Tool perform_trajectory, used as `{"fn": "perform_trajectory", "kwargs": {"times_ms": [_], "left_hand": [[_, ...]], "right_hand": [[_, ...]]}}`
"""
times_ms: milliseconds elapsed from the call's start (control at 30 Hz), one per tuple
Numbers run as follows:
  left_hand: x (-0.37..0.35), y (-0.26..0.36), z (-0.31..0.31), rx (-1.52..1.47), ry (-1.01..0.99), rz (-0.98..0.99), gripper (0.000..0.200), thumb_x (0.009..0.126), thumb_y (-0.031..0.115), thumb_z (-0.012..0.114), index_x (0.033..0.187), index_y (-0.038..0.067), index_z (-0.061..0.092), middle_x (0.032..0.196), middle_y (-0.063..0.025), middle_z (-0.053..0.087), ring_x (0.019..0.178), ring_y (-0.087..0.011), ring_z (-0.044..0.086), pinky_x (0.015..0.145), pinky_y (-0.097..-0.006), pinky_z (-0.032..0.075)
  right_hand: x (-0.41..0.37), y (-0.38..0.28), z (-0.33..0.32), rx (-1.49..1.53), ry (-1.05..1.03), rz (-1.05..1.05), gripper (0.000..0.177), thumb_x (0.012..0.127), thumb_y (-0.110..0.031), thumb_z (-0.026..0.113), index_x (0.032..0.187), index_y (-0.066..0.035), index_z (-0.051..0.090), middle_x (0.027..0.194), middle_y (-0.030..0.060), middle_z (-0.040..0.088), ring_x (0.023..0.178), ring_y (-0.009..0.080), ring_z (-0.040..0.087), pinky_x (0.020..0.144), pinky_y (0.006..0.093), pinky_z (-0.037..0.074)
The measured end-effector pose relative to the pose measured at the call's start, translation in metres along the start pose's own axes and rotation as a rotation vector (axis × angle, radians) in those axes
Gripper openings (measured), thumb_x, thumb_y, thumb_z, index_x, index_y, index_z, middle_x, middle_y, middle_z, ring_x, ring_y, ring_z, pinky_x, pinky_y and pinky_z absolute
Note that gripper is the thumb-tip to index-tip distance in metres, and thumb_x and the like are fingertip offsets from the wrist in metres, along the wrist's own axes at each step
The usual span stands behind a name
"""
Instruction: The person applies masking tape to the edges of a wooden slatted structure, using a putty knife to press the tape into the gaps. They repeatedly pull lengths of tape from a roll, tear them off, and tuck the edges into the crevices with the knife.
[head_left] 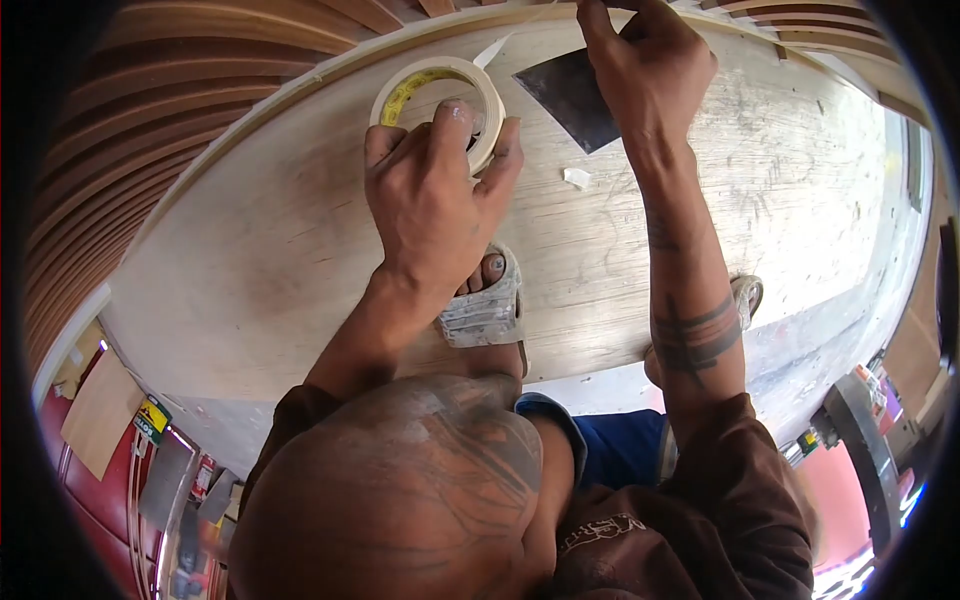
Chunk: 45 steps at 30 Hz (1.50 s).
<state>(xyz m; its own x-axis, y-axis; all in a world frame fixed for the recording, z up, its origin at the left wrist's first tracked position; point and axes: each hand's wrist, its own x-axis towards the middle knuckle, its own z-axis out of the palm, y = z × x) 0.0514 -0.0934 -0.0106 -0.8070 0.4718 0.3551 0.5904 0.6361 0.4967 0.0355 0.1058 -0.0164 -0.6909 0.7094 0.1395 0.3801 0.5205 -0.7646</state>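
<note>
Remotely, I see my left hand (435, 190) clamped around a round, cream masking-tape roll (492, 105), fingers over its near rim. Rightward, my right hand (655, 75) pinches a dark, flat, square-cornered sheet (570, 100), one corner pointing rollward across a narrow gap. Beneath spreads a pale wooden panel (600, 250), its raised edge (300, 85) beyond.

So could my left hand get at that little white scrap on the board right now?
Probably, but not freely: your left hand is near the white scrap, with only board showing between, but it's holding the tape roll, which it would likely need to release.
</note>
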Motion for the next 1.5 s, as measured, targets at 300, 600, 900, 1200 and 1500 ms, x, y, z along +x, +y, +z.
{"fn": "perform_trajectory", "kwargs": {"times_ms": [300, 600, 900, 1200, 1500], "left_hand": [[0.003, -0.004, 0.000, 0.009, 0.051, 0.098, 0.029, 0.086, 0.015, 0.088, 0.101, 0.005, 0.065, 0.073, -0.0088, 0.075, 0.063, -0.0266, 0.071, 0.078, -0.0395, 0.048], [0.002, -0.005, 0.001, -0.006, 0.055, 0.105, 0.029, 0.086, 0.014, 0.088, 0.102, 0.005, 0.065, 0.073, -0.0081, 0.075, 0.062, -0.0249, 0.071, 0.078, -0.0384, 0.047], [0.001, -0.004, 0.001, -0.013, 0.048, 0.079, 0.028, 0.087, 0.015, 0.088, 0.100, 0.005, 0.065, 0.074, -0.0083, 0.075, 0.063, -0.0254, 0.071, 0.078, -0.0390, 0.047], [0.002, -0.004, 0.000, -0.003, 0.041, 0.085, 0.028, 0.087, 0.016, 0.088, 0.100, 0.005, 0.065, 0.072, -0.0088, 0.074, 0.061, -0.0260, 0.070, 0.078, -0.0385, 0.047], [0.001, -0.004, 0.000, 0.005, 0.025, 0.063, 0.027, 0.088, 0.016, 0.087, 0.099, 0.005, 0.066, 0.071, -0.0093, 0.074, 0.060, -0.0258, 0.070, 0.077, -0.0392, 0.046]], "right_hand": [[-0.002, 0.004, 0.011, 0.144, -0.016, 0.000, 0.017, 0.090, -0.015, 0.078, 0.092, 0.001, 0.081, 0.052, 0.0049, 0.057, 0.046, 0.0082, 0.047, 0.046, 0.0321, 0.039], [-0.010, 0.006, 0.014, 0.005, 0.089, -0.120, 0.014, 0.089, -0.016, 0.083, 0.087, -0.003, 0.080, 0.051, 0.0075, 0.058, 0.043, 0.0112, 0.052, 0.045, 0.0339, 0.041], [-0.010, 0.005, 0.017, 0.011, 0.152, -0.214, 0.012, 0.089, -0.018, 0.085, 0.088, -0.007, 0.081, 0.050, 0.0068, 0.056, 0.041, 0.0124, 0.051, 0.044, 0.0342, 0.041], [-0.009, 0.003, 0.014, 0.025, 0.122, -0.160, 0.013, 0.091, -0.018, 0.084, 0.092, -0.005, 0.083, 0.048, 0.0063, 0.054, 0.039, 0.0126, 0.048, 0.044, 0.0338, 0.040], [-0.008, 0.011, 0.015, -0.061, 0.183, -0.332, 0.008, 0.090, -0.016, 0.084, 0.093, -0.008, 0.082, 0.051, 0.0077, 0.051, 0.042, 0.0148, 0.048, 0.044, 0.0356, 0.038]]}}
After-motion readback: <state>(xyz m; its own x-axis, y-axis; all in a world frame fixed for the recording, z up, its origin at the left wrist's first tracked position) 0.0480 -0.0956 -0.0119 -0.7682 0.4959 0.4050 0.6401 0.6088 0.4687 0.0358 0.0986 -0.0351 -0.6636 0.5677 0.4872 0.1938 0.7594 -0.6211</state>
